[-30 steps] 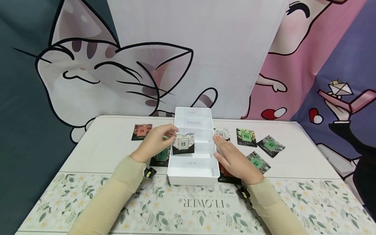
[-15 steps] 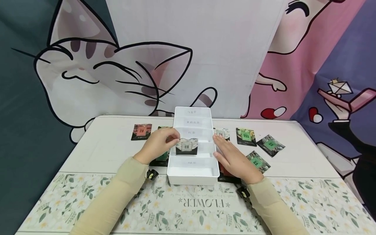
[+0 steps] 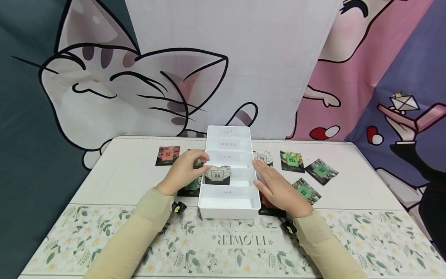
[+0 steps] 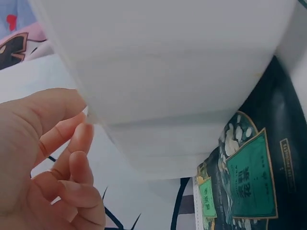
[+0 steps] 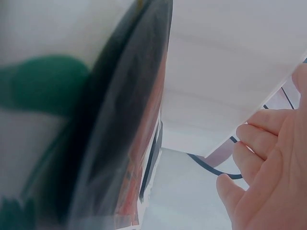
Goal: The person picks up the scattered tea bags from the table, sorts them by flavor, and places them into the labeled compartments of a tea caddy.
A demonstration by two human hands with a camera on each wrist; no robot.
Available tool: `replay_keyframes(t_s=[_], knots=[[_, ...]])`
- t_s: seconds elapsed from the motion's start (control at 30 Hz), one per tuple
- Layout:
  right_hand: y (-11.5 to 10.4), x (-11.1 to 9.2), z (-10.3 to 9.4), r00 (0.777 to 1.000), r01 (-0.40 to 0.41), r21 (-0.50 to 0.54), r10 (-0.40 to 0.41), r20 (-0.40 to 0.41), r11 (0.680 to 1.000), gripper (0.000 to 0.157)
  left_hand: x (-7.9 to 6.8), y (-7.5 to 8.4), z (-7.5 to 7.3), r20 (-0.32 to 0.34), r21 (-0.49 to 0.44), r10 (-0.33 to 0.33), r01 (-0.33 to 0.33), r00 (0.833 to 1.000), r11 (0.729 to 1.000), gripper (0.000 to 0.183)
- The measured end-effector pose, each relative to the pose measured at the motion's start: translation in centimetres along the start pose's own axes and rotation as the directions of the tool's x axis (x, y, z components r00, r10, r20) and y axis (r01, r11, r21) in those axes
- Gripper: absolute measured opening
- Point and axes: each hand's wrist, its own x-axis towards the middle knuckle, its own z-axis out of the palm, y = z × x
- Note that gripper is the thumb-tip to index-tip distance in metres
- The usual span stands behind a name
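A long white divided box (image 3: 228, 214) stands mid-table, with handwritten labels on its compartment walls. In its second compartment from the front, a black-and-white tea sachet (image 3: 217, 177) leans on the left side. My left hand (image 3: 184, 170) pinches this sachet by its upper left corner, fingertips right at the box's left rim. The left wrist view shows thumb and curled fingers (image 4: 81, 136) meeting at that rim; the sachet is hidden there behind the box wall. On the other side my right hand (image 3: 280, 190) rests against the right rim, fingers straight.
Left of the box lie a red sachet (image 3: 168, 155) and a dark green one (image 3: 191, 186), partly covered. Several green sachets, among them one at the back (image 3: 292, 161), lie to the right. A red-black sachet (image 3: 271, 209) sits under my right hand. Behind hangs a cartoon backdrop (image 3: 278, 69).
The left hand has lowered the black-and-white sachet into the compartment, shifting it right, then back left. The right hand stays at the rim.
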Motion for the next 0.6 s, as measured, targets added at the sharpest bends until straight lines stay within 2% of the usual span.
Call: replay_keyframes(t_s=[0.23,0.5,0.6], knots=[[0.0,0.2,0.1,1.000,0.000,0.002,0.000,0.004,1.000,0.064,-0.8,-0.3,-1.7,-0.051,-0.089,-0.096,0.091,0.994,0.992,0.017],[0.1,0.2,0.0,1.000,0.010,0.013,-0.010,0.001,1.000,0.063,-1.5,-1.3,-3.3,-0.158,-0.151,-0.201,0.177,0.967,0.973,0.016],[0.2,0.2,-0.2,1.000,0.012,0.005,-0.012,0.007,1.000,0.063,-1.5,-1.6,-3.6,-0.163,-0.176,-0.232,0.203,0.959,0.963,0.017]])
